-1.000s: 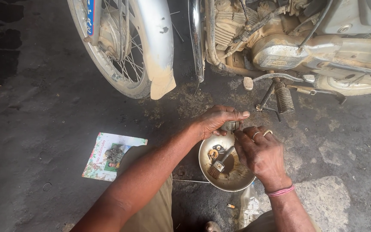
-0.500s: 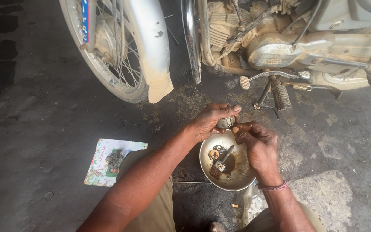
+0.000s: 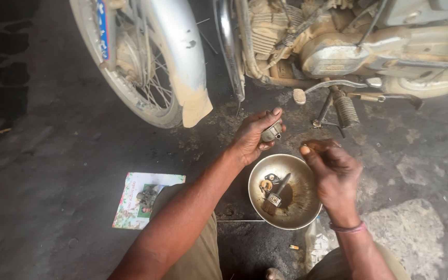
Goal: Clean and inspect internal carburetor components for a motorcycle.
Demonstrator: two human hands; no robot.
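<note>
Your left hand point(image 3: 252, 137) curled its fingers around a small metal part point(image 3: 271, 131), raised just above the far rim of the steel bowl point(image 3: 307, 210). Your right hand point(image 3: 333, 173), beside it over the bowl, pinched thumb and forefinger on something too thin to identify.

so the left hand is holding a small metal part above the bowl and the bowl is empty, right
Not quite. The head view shows the left hand holding the small metal part just above the metal bowl, but the bowl is not empty: a brush and a few small parts lie in it, in dark liquid. The right hand hovers over the bowl's rim.
</note>
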